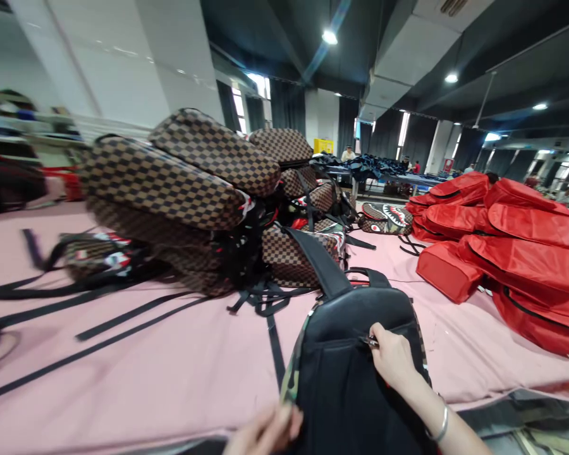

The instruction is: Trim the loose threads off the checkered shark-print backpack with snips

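A black backpack (341, 379) lies in front of me with its padded back panel facing up and a strip of camouflage fabric along its left side. My right hand (393, 357), with a silver bangle at the wrist, is closed in a pinch on a small metal piece (372, 342) at the seam across the panel. What kind of piece it is, I cannot make out. Low at the backpack's left edge is my left hand (270, 430), blurred by motion. Its fingers look curled, but whether they grip the edge is unclear. A wide black shoulder strap (320, 262) extends from the backpack's top.
Brown checkered backpacks (171, 180) are piled at the left and centre of the pink-covered table (171, 373). Loose black straps (123, 319) trail across the cover. Red bags (516, 246) are stacked at the right. Behind stands a shark-mouth patterned bag (386, 218); people are farther back.
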The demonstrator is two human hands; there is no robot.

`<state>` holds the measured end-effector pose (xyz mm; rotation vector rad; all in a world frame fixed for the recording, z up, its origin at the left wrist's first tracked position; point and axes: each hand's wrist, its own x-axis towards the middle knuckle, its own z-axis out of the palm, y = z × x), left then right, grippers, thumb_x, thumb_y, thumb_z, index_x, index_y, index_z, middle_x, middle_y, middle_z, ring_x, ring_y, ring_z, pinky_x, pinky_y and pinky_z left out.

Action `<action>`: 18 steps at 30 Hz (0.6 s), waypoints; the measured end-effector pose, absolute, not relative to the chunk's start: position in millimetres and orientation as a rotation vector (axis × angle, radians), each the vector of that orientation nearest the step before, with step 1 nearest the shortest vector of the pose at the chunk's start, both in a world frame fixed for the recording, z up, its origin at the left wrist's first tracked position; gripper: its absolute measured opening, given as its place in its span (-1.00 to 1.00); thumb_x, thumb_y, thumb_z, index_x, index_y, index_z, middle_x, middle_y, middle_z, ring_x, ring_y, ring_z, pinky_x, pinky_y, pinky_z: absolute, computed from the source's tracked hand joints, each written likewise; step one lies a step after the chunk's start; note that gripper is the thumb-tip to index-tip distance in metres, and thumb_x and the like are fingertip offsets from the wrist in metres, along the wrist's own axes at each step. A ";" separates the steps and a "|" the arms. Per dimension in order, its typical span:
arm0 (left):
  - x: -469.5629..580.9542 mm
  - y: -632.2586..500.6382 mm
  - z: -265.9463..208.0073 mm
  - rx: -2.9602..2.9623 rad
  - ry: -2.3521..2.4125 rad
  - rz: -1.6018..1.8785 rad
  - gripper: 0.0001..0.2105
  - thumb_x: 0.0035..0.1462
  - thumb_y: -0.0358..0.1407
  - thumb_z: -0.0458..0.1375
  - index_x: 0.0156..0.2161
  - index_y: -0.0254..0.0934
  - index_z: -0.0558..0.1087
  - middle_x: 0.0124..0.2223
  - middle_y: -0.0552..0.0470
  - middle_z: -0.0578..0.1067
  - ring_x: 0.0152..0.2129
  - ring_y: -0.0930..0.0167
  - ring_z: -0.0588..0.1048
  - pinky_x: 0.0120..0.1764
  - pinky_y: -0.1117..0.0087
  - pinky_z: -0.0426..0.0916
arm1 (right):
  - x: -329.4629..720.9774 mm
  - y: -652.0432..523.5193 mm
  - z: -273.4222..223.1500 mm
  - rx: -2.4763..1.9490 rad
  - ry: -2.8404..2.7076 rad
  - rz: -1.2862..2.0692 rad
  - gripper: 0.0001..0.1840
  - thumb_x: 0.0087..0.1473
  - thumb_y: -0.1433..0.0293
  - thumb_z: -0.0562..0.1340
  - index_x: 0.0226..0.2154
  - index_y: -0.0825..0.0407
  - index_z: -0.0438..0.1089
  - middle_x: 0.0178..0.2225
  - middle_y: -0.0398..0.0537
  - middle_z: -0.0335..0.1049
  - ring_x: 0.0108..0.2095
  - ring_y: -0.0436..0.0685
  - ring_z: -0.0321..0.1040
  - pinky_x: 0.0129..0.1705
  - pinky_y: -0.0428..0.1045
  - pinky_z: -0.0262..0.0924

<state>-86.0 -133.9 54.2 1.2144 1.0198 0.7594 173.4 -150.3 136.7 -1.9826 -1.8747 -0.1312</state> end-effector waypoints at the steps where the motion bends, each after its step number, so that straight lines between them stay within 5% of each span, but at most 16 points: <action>1: -84.4 -113.4 72.5 1.210 1.018 0.878 -0.51 -0.09 0.22 0.12 -0.44 -0.23 0.44 -0.41 -0.01 0.47 -0.37 0.30 0.46 -0.29 0.30 0.38 | 171.9 -151.1 135.9 -1.983 -1.876 -0.129 -0.83 0.04 0.56 0.07 -0.33 0.01 0.30 -0.46 -0.16 0.44 -0.40 0.09 0.43 -0.42 -0.06 -0.13; 4: -67.1 -57.2 129.2 1.063 0.941 1.352 -0.48 -0.26 0.08 0.31 -0.30 -0.32 0.46 -0.23 -0.09 0.50 -0.19 0.24 0.44 -0.09 0.24 0.32 | 168.9 -156.3 129.5 -1.973 -1.893 -0.143 -0.83 0.09 0.50 0.05 -0.29 -0.01 0.32 -0.46 -0.16 0.44 -0.40 0.12 0.44 -0.44 -0.05 -0.11; 9: -27.0 5.7 186.8 1.021 0.876 1.503 -0.69 0.16 -0.12 0.13 -0.19 -0.38 0.42 -0.19 -0.09 0.46 -0.27 0.35 0.46 -0.17 0.23 0.39 | 178.4 -158.1 112.8 -1.920 -1.962 -0.181 -0.77 0.12 0.40 0.01 -0.20 -0.05 0.32 -0.41 -0.13 0.45 -0.40 0.18 0.44 -0.43 -0.04 0.00; 14: 8.7 22.2 199.4 1.043 0.715 1.538 -0.69 0.16 -0.14 0.12 -0.14 -0.40 0.40 -0.22 -0.09 0.48 -0.32 0.38 0.48 -0.22 0.25 0.42 | 203.6 -140.8 93.8 -1.918 -1.882 0.004 -0.64 0.14 0.29 -0.04 -0.10 -0.05 0.34 -0.31 -0.04 0.48 -0.35 0.21 0.44 -0.36 -0.01 0.17; 18: 9.1 12.7 186.4 1.140 0.623 1.559 -0.59 -0.05 -0.17 0.28 -0.11 -0.37 0.41 -0.17 -0.10 0.52 -0.26 0.33 0.49 -0.14 0.27 0.40 | 216.1 -124.0 79.3 -1.651 -1.649 0.352 -0.50 0.12 0.09 0.03 0.03 -0.04 0.32 -0.01 -0.02 0.38 -0.02 0.19 0.33 -0.08 -0.01 0.24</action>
